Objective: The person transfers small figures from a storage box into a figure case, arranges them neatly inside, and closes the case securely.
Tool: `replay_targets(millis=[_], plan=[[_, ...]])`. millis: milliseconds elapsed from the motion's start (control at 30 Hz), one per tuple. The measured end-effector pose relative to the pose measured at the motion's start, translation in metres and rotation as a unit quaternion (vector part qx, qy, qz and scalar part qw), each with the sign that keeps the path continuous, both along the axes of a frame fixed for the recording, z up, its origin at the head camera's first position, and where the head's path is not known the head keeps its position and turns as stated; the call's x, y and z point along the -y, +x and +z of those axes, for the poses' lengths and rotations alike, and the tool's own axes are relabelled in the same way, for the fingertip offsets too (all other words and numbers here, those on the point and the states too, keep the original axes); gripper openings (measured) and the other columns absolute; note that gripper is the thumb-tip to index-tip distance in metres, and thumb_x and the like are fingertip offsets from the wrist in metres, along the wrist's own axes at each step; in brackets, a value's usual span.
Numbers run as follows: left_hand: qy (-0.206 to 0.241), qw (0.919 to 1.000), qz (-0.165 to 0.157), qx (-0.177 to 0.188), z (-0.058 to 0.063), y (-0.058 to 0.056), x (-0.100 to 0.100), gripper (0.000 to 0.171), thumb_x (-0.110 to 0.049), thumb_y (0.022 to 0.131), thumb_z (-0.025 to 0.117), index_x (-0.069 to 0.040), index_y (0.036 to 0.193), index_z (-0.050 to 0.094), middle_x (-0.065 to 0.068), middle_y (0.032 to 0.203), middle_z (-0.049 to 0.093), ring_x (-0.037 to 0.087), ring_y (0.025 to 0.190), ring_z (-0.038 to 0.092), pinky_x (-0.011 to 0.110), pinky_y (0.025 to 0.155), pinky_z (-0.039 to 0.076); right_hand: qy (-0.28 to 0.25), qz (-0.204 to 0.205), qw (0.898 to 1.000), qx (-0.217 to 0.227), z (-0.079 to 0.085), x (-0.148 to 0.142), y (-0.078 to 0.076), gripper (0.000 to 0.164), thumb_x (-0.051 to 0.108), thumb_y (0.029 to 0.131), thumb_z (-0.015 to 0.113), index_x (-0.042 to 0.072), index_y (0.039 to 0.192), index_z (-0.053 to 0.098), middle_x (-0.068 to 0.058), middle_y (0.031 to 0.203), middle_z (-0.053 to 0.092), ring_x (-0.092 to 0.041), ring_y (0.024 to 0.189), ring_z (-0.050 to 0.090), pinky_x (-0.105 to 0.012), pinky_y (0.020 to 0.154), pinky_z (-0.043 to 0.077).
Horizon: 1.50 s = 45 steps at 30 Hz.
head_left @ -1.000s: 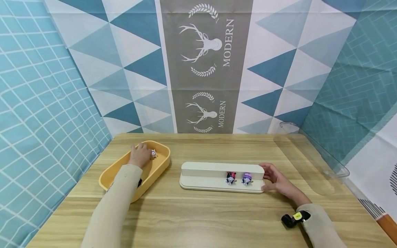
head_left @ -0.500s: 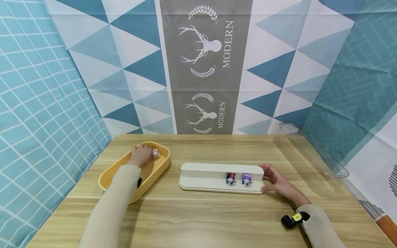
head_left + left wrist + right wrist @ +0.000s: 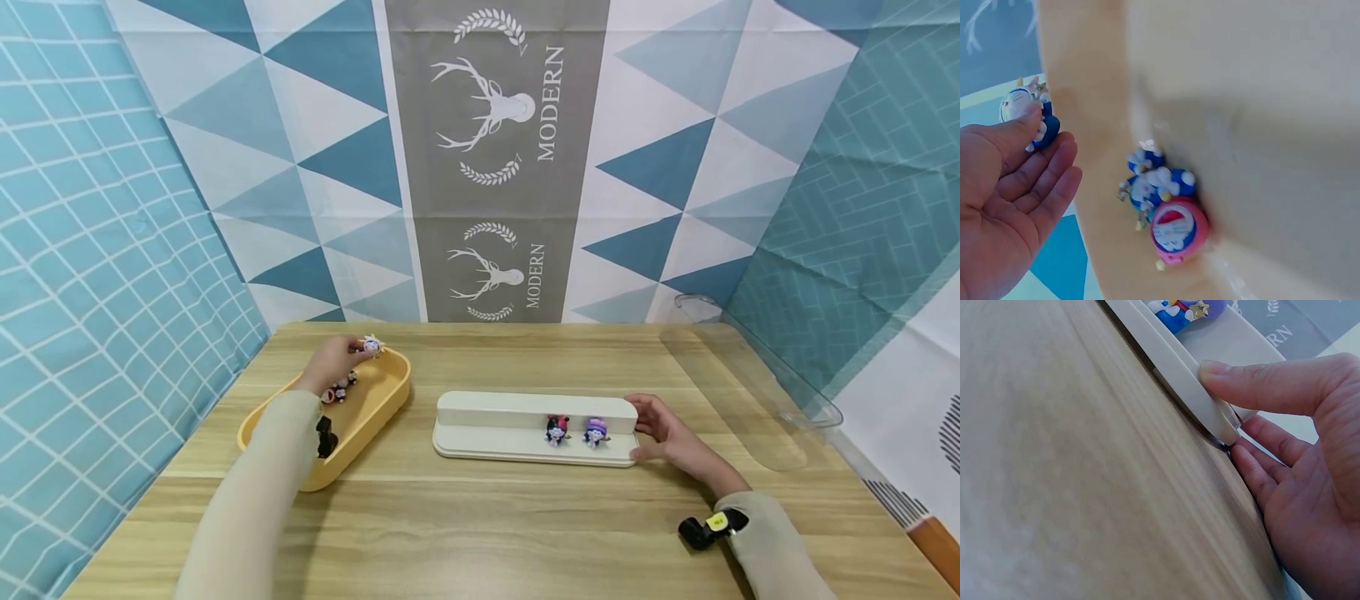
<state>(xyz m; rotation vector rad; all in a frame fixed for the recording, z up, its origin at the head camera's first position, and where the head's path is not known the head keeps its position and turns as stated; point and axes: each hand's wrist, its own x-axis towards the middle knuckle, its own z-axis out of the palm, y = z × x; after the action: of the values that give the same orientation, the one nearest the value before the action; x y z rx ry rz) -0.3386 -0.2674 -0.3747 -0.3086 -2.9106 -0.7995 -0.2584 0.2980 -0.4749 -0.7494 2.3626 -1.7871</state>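
My left hand (image 3: 330,365) pinches a small white-and-blue figurine (image 3: 372,344) between thumb and fingers, at the far rim of the yellow tray (image 3: 381,396). In the left wrist view, several more figurines lie in a huddle against the tray wall, one with a pink hood (image 3: 1194,240). A white two-step display stand (image 3: 487,438) sits mid-table. On its lower step are a figurine with a red-and-black hat (image 3: 557,430) and one with a purple hat (image 3: 596,432). My right hand (image 3: 670,440) holds the stand's right end, thumb (image 3: 1235,381) on its front edge and fingers behind.
A clear plastic cover (image 3: 738,396) lies at the table's right side. Patterned cloth (image 3: 495,167) hangs behind the wooden table (image 3: 487,533) and along both sides. Camera straps are on both wrists.
My left hand has lifted the figurine from inside the tray up to the far rim, uncovering the other figurines below. The right hand and the stand have stayed put.
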Motion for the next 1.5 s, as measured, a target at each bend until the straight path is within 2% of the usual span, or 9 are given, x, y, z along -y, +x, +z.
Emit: replay_targets(millis=[100, 233, 367, 500, 600, 733, 1000, 1167, 1500], plan=[[0.066, 0.9977, 0.007, 0.014, 0.003, 0.003, -0.001, 0.029, -0.019, 0.1, 0.062, 0.008, 0.107, 0.067, 0.024, 0.103, 0.068, 0.032, 0.09, 0.063, 0.048, 0.082, 0.052, -0.002, 0.003, 1.0, -0.005, 0.0, -0.001, 0.0, 0.084, -0.008, 0.074, 0.08, -0.008, 0.142, 0.031, -0.021, 0.133, 0.048, -0.002, 0.114, 0.053, -0.016, 0.097, 0.042], [0.156, 0.9868, 0.004, 0.042, 0.006, 0.005, -0.004, 0.033, -0.019, 0.1, 0.062, 0.01, 0.114, 0.065, 0.028, 0.108, 0.066, 0.035, 0.098, 0.063, 0.05, 0.088, 0.052, -0.008, 0.011, 1.0, -0.012, -0.001, -0.001, -0.001, 0.083, -0.008, 0.075, 0.079, -0.009, 0.142, 0.031, -0.019, 0.133, 0.048, -0.003, 0.115, 0.053, -0.016, 0.097, 0.043], [0.205, 0.9771, -0.007, 0.056, 0.011, 0.007, -0.01, 0.036, -0.019, 0.099, 0.063, 0.011, 0.119, 0.064, 0.028, 0.112, 0.067, 0.032, 0.1, 0.066, 0.043, 0.089, 0.054, -0.016, 0.02, 0.999, -0.02, -0.002, -0.002, -0.001, 0.083, -0.009, 0.075, 0.078, -0.01, 0.142, 0.03, -0.014, 0.132, 0.049, -0.003, 0.115, 0.053, -0.017, 0.097, 0.043], [0.232, 0.9703, -0.019, 0.065, 0.018, 0.011, -0.02, 0.037, -0.016, 0.099, 0.063, 0.013, 0.122, 0.062, 0.028, 0.114, 0.067, 0.028, 0.099, 0.069, 0.036, 0.087, 0.056, -0.025, 0.026, 0.999, -0.026, -0.002, -0.001, -0.001, 0.083, -0.011, 0.074, 0.077, -0.011, 0.141, 0.029, -0.006, 0.13, 0.051, -0.003, 0.115, 0.053, -0.017, 0.097, 0.043], [0.253, 0.9641, -0.027, 0.077, 0.021, 0.013, -0.029, 0.038, -0.014, 0.099, 0.063, 0.016, 0.123, 0.059, 0.031, 0.116, 0.065, 0.03, 0.1, 0.069, 0.04, 0.089, 0.055, -0.027, 0.026, 0.999, -0.028, -0.001, -0.001, 0.0, 0.082, -0.012, 0.074, 0.077, -0.012, 0.141, 0.029, -0.004, 0.129, 0.052, -0.003, 0.114, 0.053, -0.017, 0.097, 0.043], [0.273, 0.9577, -0.025, 0.088, 0.022, 0.012, -0.038, 0.039, -0.012, 0.099, 0.063, 0.018, 0.123, 0.058, 0.032, 0.115, 0.065, 0.03, 0.099, 0.07, 0.043, 0.091, 0.053, -0.025, 0.023, 0.999, -0.026, 0.0, 0.0, 0.001, 0.082, -0.012, 0.074, 0.077, -0.012, 0.141, 0.03, -0.008, 0.129, 0.051, -0.004, 0.114, 0.053, -0.017, 0.097, 0.043], [0.325, 0.9407, -0.034, 0.093, 0.023, 0.013, -0.057, 0.036, -0.009, 0.098, 0.063, 0.019, 0.12, 0.059, 0.027, 0.107, 0.07, 0.015, 0.086, 0.071, 0.039, 0.087, 0.056, -0.023, 0.023, 0.999, -0.025, 0.002, 0.001, 0.003, 0.082, -0.012, 0.075, 0.077, -0.012, 0.142, 0.029, -0.016, 0.131, 0.049, -0.003, 0.114, 0.053, -0.017, 0.097, 0.043], [0.349, 0.9312, -0.039, 0.099, 0.024, 0.019, -0.074, 0.033, -0.009, 0.097, 0.065, 0.017, 0.118, 0.061, 0.019, 0.103, 0.072, 0.018, 0.089, 0.071, 0.038, 0.087, 0.056, -0.028, 0.026, 0.999, -0.027, 0.002, 0.0, 0.002, 0.082, -0.013, 0.075, 0.076, -0.013, 0.142, 0.028, -0.014, 0.13, 0.05, -0.004, 0.114, 0.053, -0.017, 0.097, 0.043], [0.411, 0.9051, -0.021, 0.107, 0.007, 0.03, -0.107, 0.029, -0.005, 0.095, 0.067, 0.017, 0.112, 0.063, 0.025, 0.103, 0.071, 0.016, 0.081, 0.071, 0.041, 0.086, 0.056, -0.023, 0.024, 0.999, -0.03, -0.001, -0.002, 0.001, 0.081, -0.01, 0.076, 0.077, -0.011, 0.141, 0.03, -0.007, 0.128, 0.052, -0.005, 0.114, 0.054, -0.017, 0.096, 0.043]])
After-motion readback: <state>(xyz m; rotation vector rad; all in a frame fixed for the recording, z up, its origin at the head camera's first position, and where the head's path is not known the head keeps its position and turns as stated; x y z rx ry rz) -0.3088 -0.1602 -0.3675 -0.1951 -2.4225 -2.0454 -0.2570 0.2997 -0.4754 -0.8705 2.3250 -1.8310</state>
